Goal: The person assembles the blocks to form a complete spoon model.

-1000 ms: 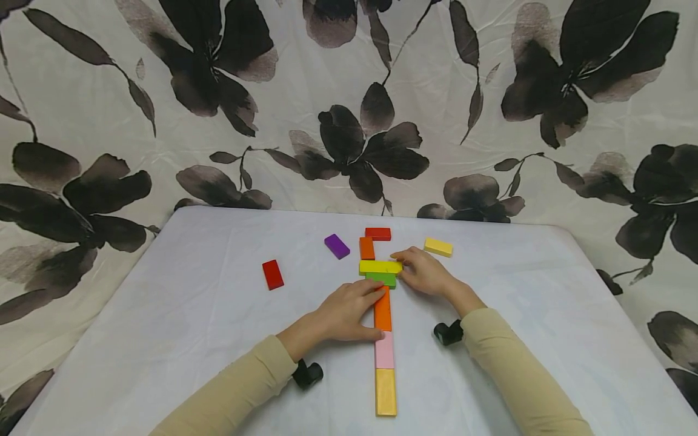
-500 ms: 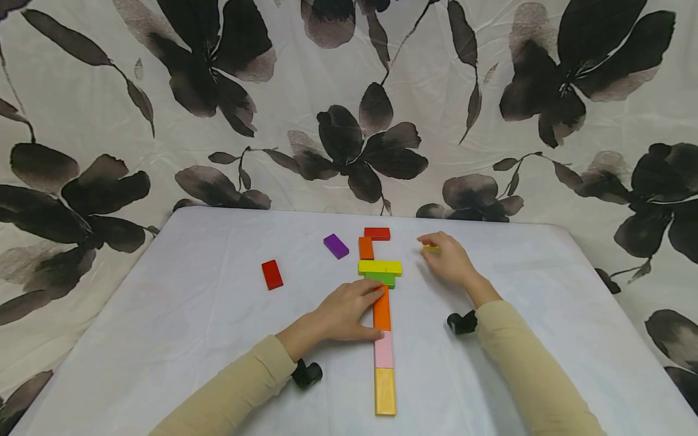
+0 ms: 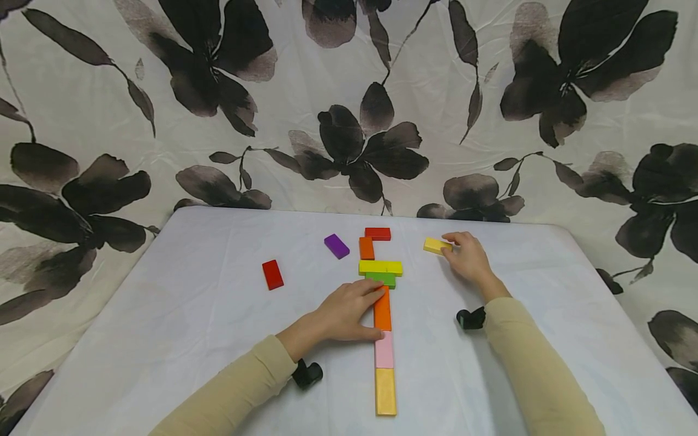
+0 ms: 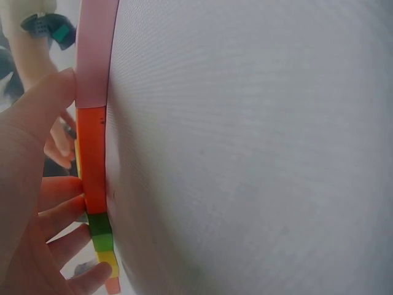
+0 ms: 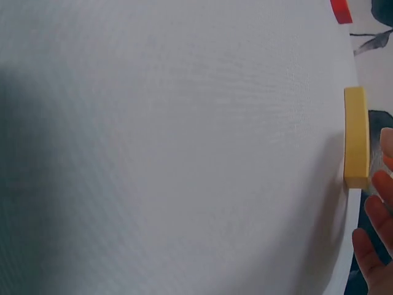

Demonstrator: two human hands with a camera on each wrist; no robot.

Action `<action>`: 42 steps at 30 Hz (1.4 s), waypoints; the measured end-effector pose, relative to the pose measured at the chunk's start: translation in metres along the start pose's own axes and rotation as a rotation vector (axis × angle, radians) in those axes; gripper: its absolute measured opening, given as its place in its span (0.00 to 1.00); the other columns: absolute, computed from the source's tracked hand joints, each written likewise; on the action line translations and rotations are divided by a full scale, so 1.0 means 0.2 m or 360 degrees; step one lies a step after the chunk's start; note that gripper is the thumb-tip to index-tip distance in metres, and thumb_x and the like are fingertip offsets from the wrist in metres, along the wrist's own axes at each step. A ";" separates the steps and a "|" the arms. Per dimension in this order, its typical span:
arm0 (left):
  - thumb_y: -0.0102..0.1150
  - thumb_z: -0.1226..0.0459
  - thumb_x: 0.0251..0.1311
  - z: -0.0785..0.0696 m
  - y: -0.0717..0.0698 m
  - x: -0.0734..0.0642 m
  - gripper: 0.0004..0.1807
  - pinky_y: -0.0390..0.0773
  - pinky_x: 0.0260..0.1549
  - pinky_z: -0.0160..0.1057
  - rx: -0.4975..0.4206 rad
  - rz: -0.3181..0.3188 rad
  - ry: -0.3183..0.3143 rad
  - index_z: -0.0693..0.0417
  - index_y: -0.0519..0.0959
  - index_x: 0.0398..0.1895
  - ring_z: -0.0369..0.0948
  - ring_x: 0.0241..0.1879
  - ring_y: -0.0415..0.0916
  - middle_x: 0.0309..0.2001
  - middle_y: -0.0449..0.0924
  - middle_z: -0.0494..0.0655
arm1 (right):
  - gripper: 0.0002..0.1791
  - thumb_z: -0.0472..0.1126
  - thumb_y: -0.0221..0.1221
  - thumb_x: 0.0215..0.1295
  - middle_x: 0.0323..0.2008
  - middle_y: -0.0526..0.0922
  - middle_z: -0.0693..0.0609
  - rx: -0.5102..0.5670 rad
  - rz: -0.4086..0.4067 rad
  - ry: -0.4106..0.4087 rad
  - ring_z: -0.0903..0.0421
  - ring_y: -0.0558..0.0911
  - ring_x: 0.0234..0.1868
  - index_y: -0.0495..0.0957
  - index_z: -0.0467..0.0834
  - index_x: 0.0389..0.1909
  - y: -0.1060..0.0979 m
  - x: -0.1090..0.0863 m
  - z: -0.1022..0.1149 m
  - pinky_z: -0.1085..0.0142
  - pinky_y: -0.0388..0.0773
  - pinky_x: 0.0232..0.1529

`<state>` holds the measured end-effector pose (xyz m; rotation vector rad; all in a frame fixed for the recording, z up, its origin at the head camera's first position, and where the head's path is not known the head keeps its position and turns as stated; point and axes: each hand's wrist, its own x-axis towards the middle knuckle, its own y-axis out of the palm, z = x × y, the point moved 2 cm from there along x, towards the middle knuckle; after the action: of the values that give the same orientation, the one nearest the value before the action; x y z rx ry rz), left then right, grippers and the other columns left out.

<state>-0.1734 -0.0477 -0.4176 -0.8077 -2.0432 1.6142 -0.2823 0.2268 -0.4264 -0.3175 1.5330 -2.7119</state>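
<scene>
A line of wooden blocks runs down the middle of the white table. Along it my left hand (image 3: pixel 343 312) rests with its fingers spread. Its thumb touches the row where the pink block (image 3: pixel 384 350) meets the orange block (image 3: pixel 383 309); a fingertip lies near the green block (image 3: pixel 382 279). Beyond the green one, yellow blocks (image 3: pixel 376 267) lie crosswise. At the right, my right hand (image 3: pixel 470 257) is at the near end of a separate yellow block (image 3: pixel 434 245). In the right wrist view its fingers (image 5: pixel 382 212) look loose and spread beside that block (image 5: pixel 355 138).
A smaller orange block (image 3: pixel 366 248) and a red block (image 3: pixel 378 234) continue the row at the far side. A purple block (image 3: pixel 337 246) and another red block (image 3: pixel 272 275) lie loose to the left. A golden-yellow block (image 3: pixel 385 392) ends the row nearest me.
My right hand has moved right, from the end of the crosswise yellow blocks to the separate yellow block, passing over it. That block looks unmoved. My left hand has stayed in place.
</scene>
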 end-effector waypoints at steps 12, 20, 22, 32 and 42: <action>0.58 0.41 0.50 0.00 0.00 0.00 0.43 0.61 0.63 0.45 -0.0003 -0.0009 0.0011 0.52 0.64 0.66 0.42 0.66 0.56 0.67 0.59 0.45 | 0.22 0.39 0.55 0.61 0.48 0.73 0.37 -0.0017 0.0055 0.0101 0.44 0.72 0.47 0.71 0.34 0.56 0.02 0.01 -0.02 0.49 0.68 0.53; 0.59 0.41 0.50 0.00 0.00 0.00 0.43 0.61 0.63 0.46 -0.0003 -0.0007 0.0008 0.53 0.64 0.66 0.42 0.67 0.55 0.67 0.59 0.45 | 0.22 0.38 0.54 0.61 0.47 0.73 0.36 -0.0074 0.0071 0.0117 0.44 0.72 0.44 0.71 0.34 0.56 0.03 0.01 -0.03 0.50 0.69 0.51; 0.59 0.41 0.50 0.00 0.00 0.00 0.43 0.61 0.63 0.46 -0.0003 -0.0006 0.0007 0.52 0.64 0.66 0.42 0.67 0.55 0.67 0.59 0.45 | 0.22 0.38 0.54 0.61 0.47 0.73 0.36 -0.0083 0.0077 0.0123 0.44 0.72 0.45 0.71 0.34 0.56 0.04 0.01 -0.03 0.50 0.69 0.51; 0.59 0.41 0.49 -0.01 0.00 0.00 0.43 0.60 0.63 0.46 -0.0017 -0.0002 -0.0002 0.52 0.63 0.66 0.43 0.67 0.55 0.67 0.59 0.45 | 0.21 0.38 0.54 0.63 0.48 0.72 0.36 -0.0069 0.0080 0.0126 0.43 0.72 0.47 0.71 0.34 0.56 0.04 0.01 -0.02 0.49 0.68 0.53; 0.58 0.40 0.49 0.00 0.00 0.00 0.43 0.61 0.63 0.45 0.0001 0.0003 -0.0006 0.52 0.63 0.66 0.42 0.66 0.55 0.67 0.58 0.45 | 0.21 0.38 0.54 0.62 0.46 0.72 0.37 -0.0037 0.0061 0.0107 0.45 0.72 0.43 0.72 0.33 0.54 0.04 0.01 -0.01 0.51 0.70 0.50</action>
<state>-0.1731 -0.0475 -0.4184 -0.8072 -2.0451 1.6189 -0.2845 0.2242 -0.4346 -0.1975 1.5706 -2.7041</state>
